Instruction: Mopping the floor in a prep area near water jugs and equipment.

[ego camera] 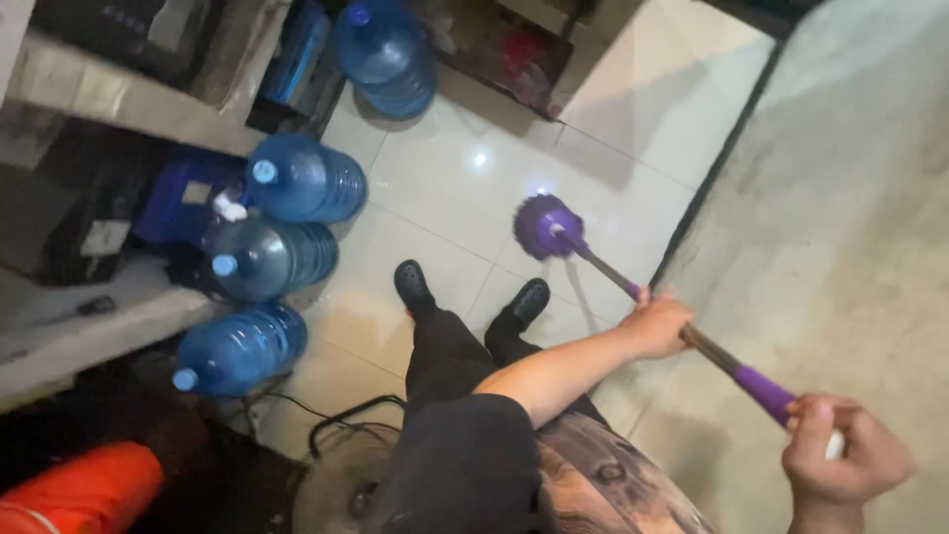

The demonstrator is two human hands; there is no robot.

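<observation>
White floor tiles (445,188) beside blue water jugs (301,180); both hands' (657,324) grip closed around purple mop (550,227).

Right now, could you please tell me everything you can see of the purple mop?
The mop has a round purple head of short shaggy strands resting on the glossy white tiled floor, just ahead of the person's black shoes. A slim pole, dull metal in the middle with purple sections, slants from the head down to the lower right. The left hand grips it mid-pole; the right hand closes around the upper purple grip.
</observation>
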